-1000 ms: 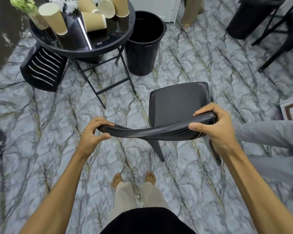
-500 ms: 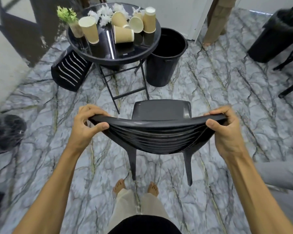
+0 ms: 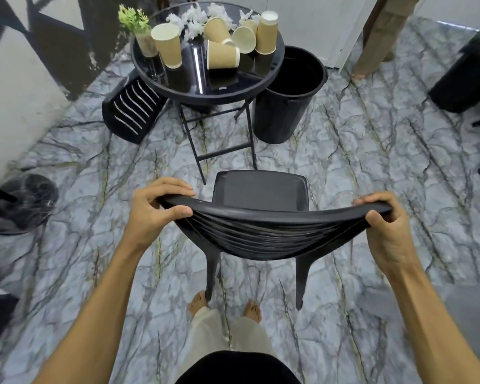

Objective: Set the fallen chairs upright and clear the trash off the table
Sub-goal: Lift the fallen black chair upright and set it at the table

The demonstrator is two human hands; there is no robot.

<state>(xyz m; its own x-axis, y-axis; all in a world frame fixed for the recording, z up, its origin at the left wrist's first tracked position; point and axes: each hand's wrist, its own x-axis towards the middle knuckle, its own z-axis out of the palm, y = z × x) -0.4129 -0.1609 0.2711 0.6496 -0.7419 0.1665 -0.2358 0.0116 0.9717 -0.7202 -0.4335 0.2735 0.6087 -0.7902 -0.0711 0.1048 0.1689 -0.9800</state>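
A black plastic chair point(image 3: 261, 195) stands upright in front of me, its seat facing the round black table point(image 3: 214, 91). My left hand point(image 3: 155, 209) grips the left end of the chair's backrest top and my right hand point(image 3: 383, 220) grips the right end. On the table lie several tan paper cups point(image 3: 222, 58), some upright and some tipped over, with crumpled white tissues point(image 3: 194, 20) behind them. A second black chair point(image 3: 130, 109) lies on its side on the floor, left of the table.
A black trash bin point(image 3: 286, 106) stands right of the table. A small potted plant point(image 3: 139, 31) sits on the table's left edge. A fan base point(image 3: 22, 203) is at the left. Another dark bin point(image 3: 466, 76) and chair legs are at far right. My bare feet are behind the chair's rear legs.
The chair has been turned to face the table squarely and stands level. The view has tilted up, so the table and bin show more fully. Both hands keep their grip on the backrest.
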